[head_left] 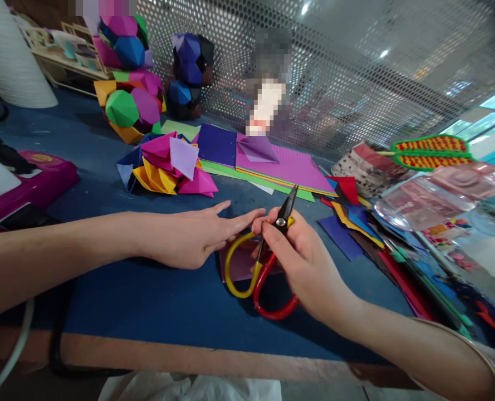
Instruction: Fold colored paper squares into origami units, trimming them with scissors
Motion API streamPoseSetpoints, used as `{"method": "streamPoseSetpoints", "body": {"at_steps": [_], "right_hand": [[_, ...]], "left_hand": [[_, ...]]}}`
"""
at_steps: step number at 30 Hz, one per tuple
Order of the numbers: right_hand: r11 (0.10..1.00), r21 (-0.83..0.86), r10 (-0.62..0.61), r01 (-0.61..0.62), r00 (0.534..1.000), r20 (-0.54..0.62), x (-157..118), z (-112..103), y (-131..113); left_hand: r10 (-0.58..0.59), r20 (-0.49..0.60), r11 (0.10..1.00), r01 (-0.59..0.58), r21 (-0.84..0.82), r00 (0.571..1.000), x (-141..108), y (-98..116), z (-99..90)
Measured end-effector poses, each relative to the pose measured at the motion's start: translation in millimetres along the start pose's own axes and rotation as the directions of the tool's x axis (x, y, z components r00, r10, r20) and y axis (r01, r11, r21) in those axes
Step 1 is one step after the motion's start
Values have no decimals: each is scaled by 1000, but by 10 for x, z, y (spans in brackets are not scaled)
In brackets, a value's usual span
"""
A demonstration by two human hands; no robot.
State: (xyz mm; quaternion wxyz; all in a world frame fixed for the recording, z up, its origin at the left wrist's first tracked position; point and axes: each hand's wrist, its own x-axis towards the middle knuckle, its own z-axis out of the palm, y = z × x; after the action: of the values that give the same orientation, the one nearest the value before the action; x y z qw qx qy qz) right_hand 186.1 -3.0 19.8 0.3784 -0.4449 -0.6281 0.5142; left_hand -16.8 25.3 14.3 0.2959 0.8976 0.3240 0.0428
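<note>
My right hand (303,250) grips a pair of scissors (280,223) around the pivot, with the dark blades pointing up and away. The scissors' yellow and red handle loops hang below the fingers. My left hand (197,234) lies palm down over the table with its fingers stretched toward the scissors, holding nothing that I can see. Beneath both hands is a purple paper sheet (234,267), partly hidden by the scissors and fingers. Ahead of the left hand stands a folded paper piece in pink, orange and lilac (159,172).
Stacked coloured paper (289,167) lies at the back, before a perforated metal screen (226,67). Paper ball shapes (132,106) stand back left. On the left is a magenta device (50,178). A clear plastic bottle (422,197) and paper scraps (343,234) crowd the right.
</note>
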Motion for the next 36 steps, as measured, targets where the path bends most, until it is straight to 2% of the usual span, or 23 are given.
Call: {"method": "streamPoseSetpoints", "body": {"at_steps": [2, 5, 8, 12, 17, 21, 24, 28, 30, 32, 34, 36], "right_hand": [[997, -50, -52, 53, 998, 22, 13, 50, -19], [991, -90, -96, 99, 995, 38, 23, 115, -48], [997, -33, -63, 65, 996, 59, 5, 115, -82], [998, 55, 2, -5, 998, 58, -44, -30, -129], [997, -70, -16, 16, 1000, -6, -45, -194, -124], [997, -59, -57, 58, 998, 16, -10, -82, -83], [991, -57, -121, 122, 992, 25, 2, 62, -79], [988, -40, -148, 151, 988, 50, -8, 144, -58], [994, -1, -110, 110, 993, 42, -25, 108, -26], [996, 91, -20, 19, 1000, 5, -50, 11, -7], [973, 205, 118, -106, 992, -47, -79, -156, -27], [955, 227, 225, -190, 964, -139, -101, -397, -87]], "left_hand": [[-5, -12, 999, 5, 40, 1000, 4, 2, -4], [92, -49, 994, -89, 60, 995, 11, -5, -2], [140, -70, 989, -136, 59, 988, 7, -11, 6], [99, -81, 995, -97, 31, 992, -8, -24, 21], [75, -9, 994, -76, -78, 997, 12, -42, 30], [52, -18, 998, -53, -34, 998, 24, -25, 17], [92, -50, 996, -91, 14, 995, 19, -22, 11], [118, -62, 993, -120, -15, 991, 13, -39, 19], [103, -107, 992, -110, -58, 989, 12, -45, 29], [72, -131, 988, -89, -123, 989, 9, -44, 38], [52, -124, 979, -75, -189, 991, 4, -39, 41], [63, -100, 970, -84, -227, 993, -3, -28, 36]]}}
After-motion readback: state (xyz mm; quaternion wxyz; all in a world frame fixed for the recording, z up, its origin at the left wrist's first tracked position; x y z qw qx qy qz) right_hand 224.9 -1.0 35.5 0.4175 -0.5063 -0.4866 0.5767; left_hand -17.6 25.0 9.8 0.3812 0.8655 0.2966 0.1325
